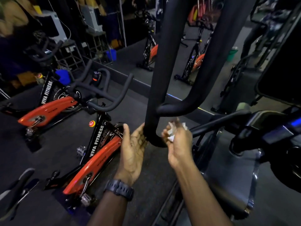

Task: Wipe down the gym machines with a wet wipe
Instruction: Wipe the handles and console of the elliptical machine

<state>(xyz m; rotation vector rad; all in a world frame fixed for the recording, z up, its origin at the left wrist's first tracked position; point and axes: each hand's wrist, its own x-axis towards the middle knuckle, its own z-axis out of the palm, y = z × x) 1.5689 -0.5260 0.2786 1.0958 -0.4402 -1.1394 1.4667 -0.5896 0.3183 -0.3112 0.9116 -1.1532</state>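
- The gym machine fills the right side of the view: a dark, heavy body with a grey panel low down and a small blue glow on its upper right part.
- Its padded handlebar runs down the middle of the view as a thick matte-black tube, curving into a hook at the bottom; a second black tube beside it bends into a similar hook a little higher, on the right.
- A spin bike stands to the left on the dark floor, with an orange flywheel guard, a black frame lettered "VIVA FITNESS" in white, and grey looped bars on top.
- A mirror wall behind repeats more bikes of the same kind.
- The left hand is palm-up with fingers loosely extended, gripping nothing; its fingertips touch the left side of the handlebar's lower curve.
- A dark wristwatch sits on the left wrist.
- The right hand has its fingers curled round the wet wipe, just right of the handlebar's bend.
- The wet wipe is white and crumpled into a small wad, bits of it poking out between the fingers; whether it touches the tube cannot be told.
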